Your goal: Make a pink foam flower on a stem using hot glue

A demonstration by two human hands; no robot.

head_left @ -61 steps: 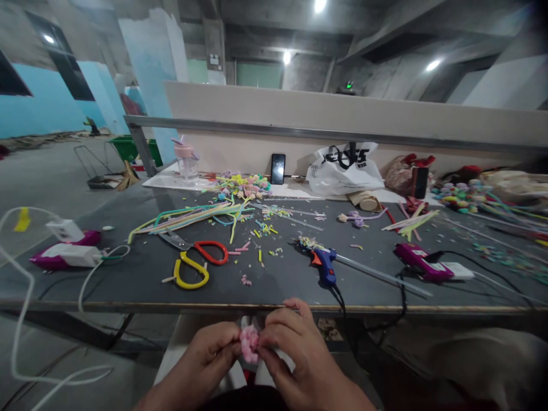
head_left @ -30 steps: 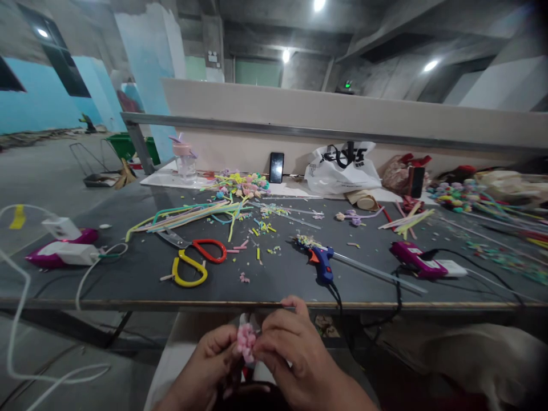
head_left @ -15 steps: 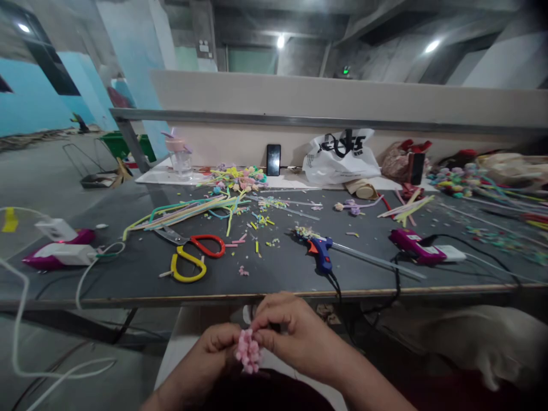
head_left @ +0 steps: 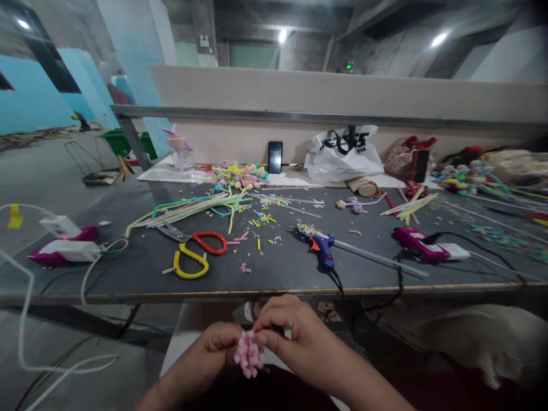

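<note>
Just in front of the table's near edge, my left hand (head_left: 216,351) is closed on the side of a fluffy pink pipe-cleaner flower (head_left: 249,355). My right hand (head_left: 291,331) pinches the flower's upper right side between thumb and forefinger. The two hands nearly meet around it, and its underside is hidden. Beyond them on the table lies a small pink scrap (head_left: 245,268). Scissors (head_left: 191,265) with one yellow and one red handle rest open to the left. A blue glue gun (head_left: 324,251) with a clear glue stick in it lies to the right.
Pipe cleaners (head_left: 192,208) and small flowers (head_left: 240,174) lie toward the back. Purple power strips (head_left: 417,244) with cords sit right and left. At the rear stand a phone (head_left: 275,157), a drinking cup (head_left: 182,154) and a white bag (head_left: 342,157). Cuttings are scattered over the table.
The view has shifted slightly. Both hands keep their hold on the pink flower, which is turned a little so more of its front shows.
</note>
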